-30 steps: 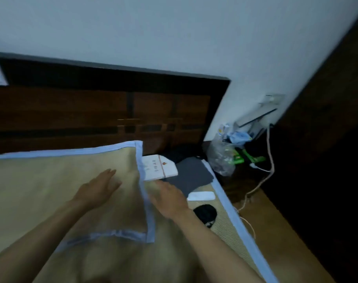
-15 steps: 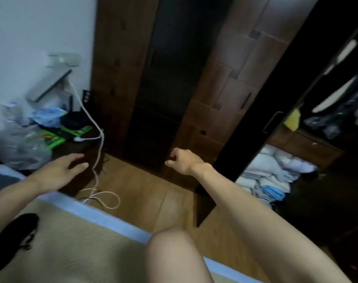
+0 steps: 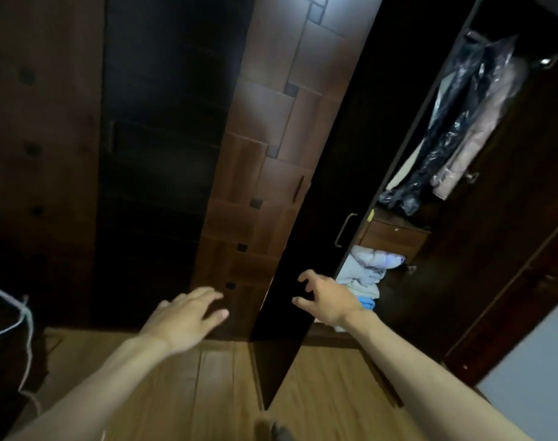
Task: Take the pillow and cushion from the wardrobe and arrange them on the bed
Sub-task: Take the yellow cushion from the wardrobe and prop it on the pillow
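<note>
A dark wooden wardrobe [image 3: 271, 128] fills the view, its black door [image 3: 328, 192] swung open toward me. Inside, on the lower shelf, lies a pile of pale blue and white folded bedding [image 3: 368, 270]; whether it holds the pillow or cushion I cannot tell. My left hand [image 3: 188, 316] is stretched out in front of the closed wardrobe panels, fingers apart, holding nothing. My right hand [image 3: 327, 299] hovers in front of the open door's lower part, just left of the bedding pile, fingers curled and spread, empty. The bed is out of view.
Clothes in plastic covers [image 3: 462, 122] hang in the open compartment above a small wooden drawer [image 3: 395, 235]. A white cable [image 3: 26, 326] hangs at the left edge. Wooden floor [image 3: 319, 386] lies below. A pale wall [image 3: 538, 370] shows at the lower right.
The view has swung from the bed and headboard round to the wardrobe. Both hands left the mat on the bed and now reach forward toward the open wardrobe.
</note>
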A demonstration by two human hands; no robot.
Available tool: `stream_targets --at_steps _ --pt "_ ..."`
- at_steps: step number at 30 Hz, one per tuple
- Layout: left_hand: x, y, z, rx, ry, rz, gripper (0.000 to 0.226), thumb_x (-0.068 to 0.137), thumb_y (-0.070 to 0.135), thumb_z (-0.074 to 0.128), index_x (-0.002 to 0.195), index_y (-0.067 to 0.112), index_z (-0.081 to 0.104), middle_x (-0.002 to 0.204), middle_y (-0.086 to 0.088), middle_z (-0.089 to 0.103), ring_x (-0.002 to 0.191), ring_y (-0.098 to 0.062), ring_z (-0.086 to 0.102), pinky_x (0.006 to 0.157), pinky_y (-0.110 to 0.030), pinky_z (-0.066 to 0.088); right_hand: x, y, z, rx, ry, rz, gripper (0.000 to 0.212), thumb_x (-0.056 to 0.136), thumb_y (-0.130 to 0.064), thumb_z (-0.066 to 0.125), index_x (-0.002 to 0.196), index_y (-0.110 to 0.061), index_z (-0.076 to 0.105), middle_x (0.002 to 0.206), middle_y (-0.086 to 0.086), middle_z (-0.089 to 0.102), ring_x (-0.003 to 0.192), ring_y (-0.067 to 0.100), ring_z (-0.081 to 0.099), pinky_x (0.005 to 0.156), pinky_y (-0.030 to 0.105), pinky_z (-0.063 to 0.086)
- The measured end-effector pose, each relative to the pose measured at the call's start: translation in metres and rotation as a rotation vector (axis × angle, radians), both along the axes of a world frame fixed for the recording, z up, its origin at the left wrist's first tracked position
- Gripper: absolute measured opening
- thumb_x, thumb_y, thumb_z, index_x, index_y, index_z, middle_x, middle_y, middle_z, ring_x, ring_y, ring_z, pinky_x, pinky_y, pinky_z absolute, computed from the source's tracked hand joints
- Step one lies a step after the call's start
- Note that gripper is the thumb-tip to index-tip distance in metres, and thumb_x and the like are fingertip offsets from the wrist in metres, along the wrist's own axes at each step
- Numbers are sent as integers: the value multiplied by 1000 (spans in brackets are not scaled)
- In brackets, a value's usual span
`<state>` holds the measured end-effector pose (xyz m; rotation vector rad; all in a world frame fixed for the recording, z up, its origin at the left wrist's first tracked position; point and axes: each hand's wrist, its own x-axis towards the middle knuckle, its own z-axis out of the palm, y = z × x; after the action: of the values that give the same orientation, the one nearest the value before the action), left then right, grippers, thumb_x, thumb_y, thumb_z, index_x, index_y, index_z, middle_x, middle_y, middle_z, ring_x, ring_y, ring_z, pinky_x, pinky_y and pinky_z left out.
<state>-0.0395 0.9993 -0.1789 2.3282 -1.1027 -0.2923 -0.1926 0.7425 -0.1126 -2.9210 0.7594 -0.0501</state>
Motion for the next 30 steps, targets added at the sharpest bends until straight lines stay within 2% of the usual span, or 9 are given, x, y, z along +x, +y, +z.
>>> stream_targets --at_steps 5,8,11,13,15,18,22,27,30 --pt "-35 -194 90 20 -162 -316 50 99 63 39 143 39 43 153 20 37 137 -10 42 107 -44 35 -24 -155 121 -161 -227 107 42 95 -47 66 126 -21 54 101 -2 72 90 21 68 75 39 53" --pt "-61 -365 147 22 -517 -596 49 97 65 37 136 36 46 140 16 48 128 -11 49 95 -40 38 -39 -296 165 -291 -349 152 35 94 -44 68 118 -20 59 88 -7 71 79 18 68 71 39 52" --pt "-73 -535 204 76 -734 -709 46 97 59 39 131 29 48 131 4 54 123 -22 51 93 -43 37 -46 -439 189 -341 -356 54 40 94 -47 67 120 -18 56 97 -1 72 88 24 68 75 40 52" --pt "-70 -636 233 164 -756 -677 42 100 53 40 128 23 48 130 -4 54 123 -29 51 94 -44 36 -40 -521 194 -300 -299 -58 49 93 -49 66 127 -16 53 117 8 70 104 30 66 83 42 52" --pt "-50 -717 249 335 -683 -571 49 102 52 38 138 20 43 141 -8 50 129 -30 47 101 -45 36 -27 -587 194 -215 -218 -160 57 94 -49 63 136 -14 48 132 12 61 117 33 61 93 45 50" --pt "3 -785 254 503 -540 -310 61 103 54 34 151 17 29 153 -10 39 136 -33 39 108 -45 34 -1 -661 195 -73 -98 -239 65 97 -46 61 147 -12 38 145 15 50 128 36 54 101 43 46" --pt "57 -835 250 473 -533 -143 64 102 56 34 151 16 24 153 -11 37 136 -34 38 108 -48 33 46 -727 190 65 -59 -272 75 98 -51 60 154 -9 31 156 16 40 139 33 45 110 40 40" --pt "101 -898 222 369 -631 -124 69 102 52 36 156 14 15 153 -9 37 136 -29 37 109 -49 33 105 -776 148 276 -148 -395 91 97 -54 61 158 -2 18 156 20 40 140 36 45 111 43 41" --pt "133 -918 195 348 -685 -121 71 103 52 32 158 14 11 154 -6 35 135 -25 39 108 -47 34 133 -783 115 329 -170 -369 80 95 -53 64 148 -4 29 148 19 46 131 37 51 106 45 45"
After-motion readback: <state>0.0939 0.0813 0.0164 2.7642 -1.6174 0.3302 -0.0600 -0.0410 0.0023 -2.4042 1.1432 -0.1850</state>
